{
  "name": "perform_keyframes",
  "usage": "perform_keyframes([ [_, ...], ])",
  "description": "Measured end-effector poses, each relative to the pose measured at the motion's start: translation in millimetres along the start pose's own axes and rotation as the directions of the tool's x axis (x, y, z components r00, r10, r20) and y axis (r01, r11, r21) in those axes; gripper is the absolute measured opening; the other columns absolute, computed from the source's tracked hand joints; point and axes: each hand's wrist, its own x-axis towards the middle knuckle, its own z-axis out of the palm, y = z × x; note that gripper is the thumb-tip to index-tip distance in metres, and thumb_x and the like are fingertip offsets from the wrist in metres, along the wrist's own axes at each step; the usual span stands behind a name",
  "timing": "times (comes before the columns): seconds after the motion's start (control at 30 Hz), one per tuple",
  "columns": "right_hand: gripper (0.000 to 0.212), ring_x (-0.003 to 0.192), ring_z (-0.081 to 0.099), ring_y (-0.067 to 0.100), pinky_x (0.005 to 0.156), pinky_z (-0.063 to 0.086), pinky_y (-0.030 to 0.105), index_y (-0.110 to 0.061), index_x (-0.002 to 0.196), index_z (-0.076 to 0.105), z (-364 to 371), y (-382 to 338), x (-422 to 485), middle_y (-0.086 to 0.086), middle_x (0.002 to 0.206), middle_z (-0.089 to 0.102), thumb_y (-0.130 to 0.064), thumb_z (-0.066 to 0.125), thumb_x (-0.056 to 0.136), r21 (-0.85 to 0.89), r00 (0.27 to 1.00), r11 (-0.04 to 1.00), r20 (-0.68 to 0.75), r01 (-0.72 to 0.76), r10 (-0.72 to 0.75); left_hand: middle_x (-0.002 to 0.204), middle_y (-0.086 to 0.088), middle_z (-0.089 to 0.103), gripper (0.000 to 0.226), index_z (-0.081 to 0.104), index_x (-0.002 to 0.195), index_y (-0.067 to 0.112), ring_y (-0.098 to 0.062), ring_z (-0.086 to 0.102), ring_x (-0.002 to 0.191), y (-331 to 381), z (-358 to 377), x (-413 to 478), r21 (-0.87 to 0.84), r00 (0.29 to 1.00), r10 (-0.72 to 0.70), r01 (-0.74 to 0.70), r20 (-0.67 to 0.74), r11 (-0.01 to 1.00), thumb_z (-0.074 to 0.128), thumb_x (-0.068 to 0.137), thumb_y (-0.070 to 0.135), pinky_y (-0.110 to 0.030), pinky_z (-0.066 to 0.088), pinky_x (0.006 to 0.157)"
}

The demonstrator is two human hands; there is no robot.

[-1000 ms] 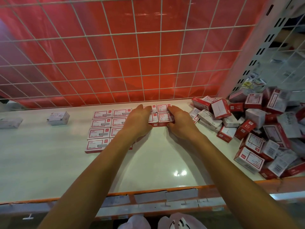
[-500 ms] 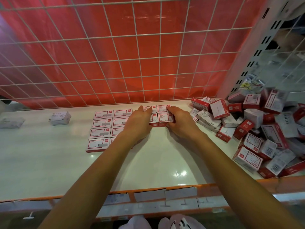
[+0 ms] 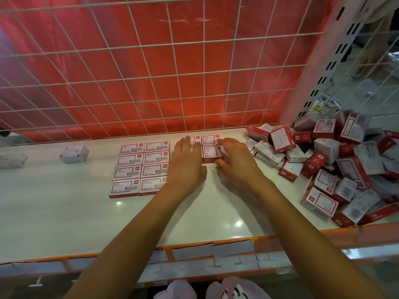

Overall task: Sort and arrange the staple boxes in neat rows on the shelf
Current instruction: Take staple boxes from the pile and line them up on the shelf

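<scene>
Since the earlier frame both hands have barely shifted, staying over the small block of boxes at the back of the shelf (image 3: 64, 214). Left hand (image 3: 187, 162) lies palm down with fingers stretched flat and close together over the left side of that block, covering the boxes beneath. Right hand (image 3: 236, 161) is loosely spread, its fingers curled against the right edge of 2 visible staple boxes (image 3: 211, 147), which sit one behind the other and touch; whether it pinches them I cannot tell.

At 9 o'clock from the hands, just beside the left one, lies a neat grid of boxes (image 3: 140, 168), 2 columns by 4 rows, label side up, edges touching. At 3 o'clock a loose heap of boxes (image 3: 336, 167) is piled at the shelf's right end, tilted every way. Far toward 9 o'clock, well apart from the grid, stands a single white box (image 3: 74, 154), with another pale box (image 3: 13, 160) at the frame's left edge. White wire mesh (image 3: 151, 67) over red backing closes the shelf at 12 o'clock.
</scene>
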Motion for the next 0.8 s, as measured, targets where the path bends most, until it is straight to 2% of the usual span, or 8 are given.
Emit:
perform_keyframes([
  [0.33, 0.051, 0.137, 0.028, 0.023, 0.112, 0.023, 0.033, -0.021, 0.143, 0.038, -11, 5, -31, 0.003, 0.149, 0.035, -0.024, 0.053, 0.094, -0.111, 0.999, 0.994, -0.042, -0.015, 0.01, 0.159, -0.003, 0.015, 0.061, 0.027, 0.148, 0.025, -0.026, 0.008, 0.147, 41, -1, -15, -0.026, 0.994, 0.108, -0.108, 0.007, 0.994, 0.053, 0.095, 0.036, -0.043, 0.013, 0.118],
  [0.53, 0.044, 0.132, 0.032, 0.021, 0.107, 0.029, 0.031, -0.023, 0.136, 0.047, -28, 26, -59, 0.002, 0.143, 0.043, -0.02, 0.054, 0.092, -0.077, 0.99, 0.995, -0.125, -0.071, 0.061, 0.158, -0.002, 0.02, 0.055, 0.031, 0.147, 0.026, -0.024, 0.01, 0.146, 69, 6, -30, -0.072, 0.978, 0.211, -0.21, 0.005, 0.975, 0.05, 0.097, 0.037, -0.038, 0.012, 0.118],
  [0.67, 0.045, 0.126, 0.037, 0.021, 0.101, 0.029, 0.027, -0.021, 0.133, 0.051, -42, 45, -83, 0.003, 0.136, 0.048, -0.015, 0.057, 0.088, -0.043, 0.974, 0.992, -0.2, -0.116, 0.105, 0.153, 0.0, 0.032, 0.05, 0.037, 0.145, 0.026, -0.021, 0.022, 0.141, 92, 14, -40, -0.134, 0.956, 0.289, -0.293, -0.044, 0.947, 0.048, 0.097, 0.036, -0.034, 0.02, 0.116],
  [0.8, 0.042, 0.119, 0.043, 0.023, 0.097, 0.03, 0.025, -0.016, 0.125, 0.058, -56, 66, -106, 0.005, 0.127, 0.055, -0.01, 0.06, 0.084, -0.033, 0.949, 0.984, -0.271, -0.177, 0.161, 0.145, 0.001, 0.043, 0.047, 0.043, 0.141, 0.025, -0.02, 0.035, 0.132, 116, 20, -45, -0.194, 0.906, 0.422, -0.419, -0.028, 0.887, 0.052, 0.095, 0.032, -0.032, 0.033, 0.107],
])
